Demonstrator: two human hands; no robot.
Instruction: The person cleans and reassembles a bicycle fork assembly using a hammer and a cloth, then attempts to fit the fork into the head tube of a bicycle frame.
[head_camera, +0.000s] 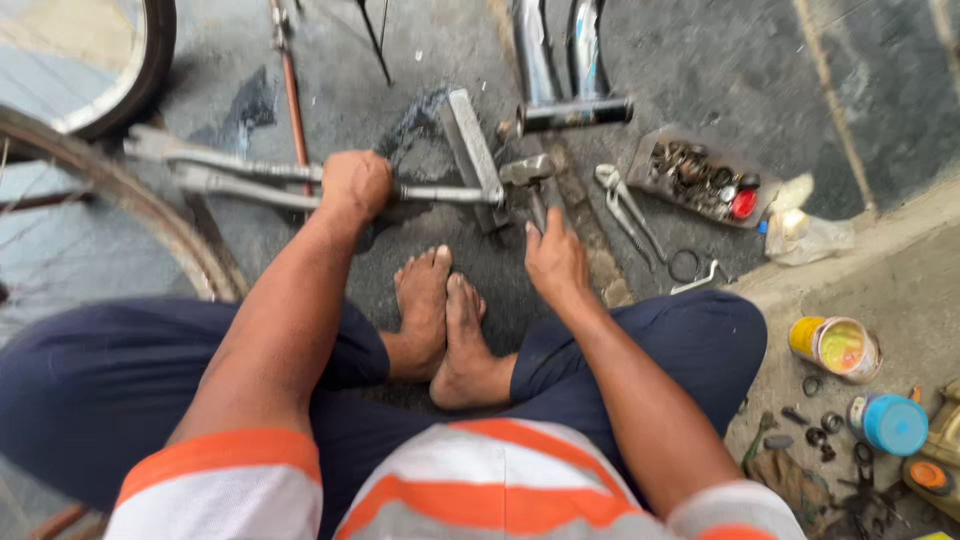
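The left hand's grip (355, 184) is closed around a bicycle fork (250, 180) lying across the floor (720, 70), resting on a metal block (472, 150). The right hand (553, 258) grips a hammer (530, 175) just right of the block, near the bare feet (445, 325).

fork (250, 180): grey metal, twin blades, lying flat across oily floor, stem pointing right | hammer (530, 185): steel head against stem end, handle toward me | flat bar (472, 150): grey, under stem
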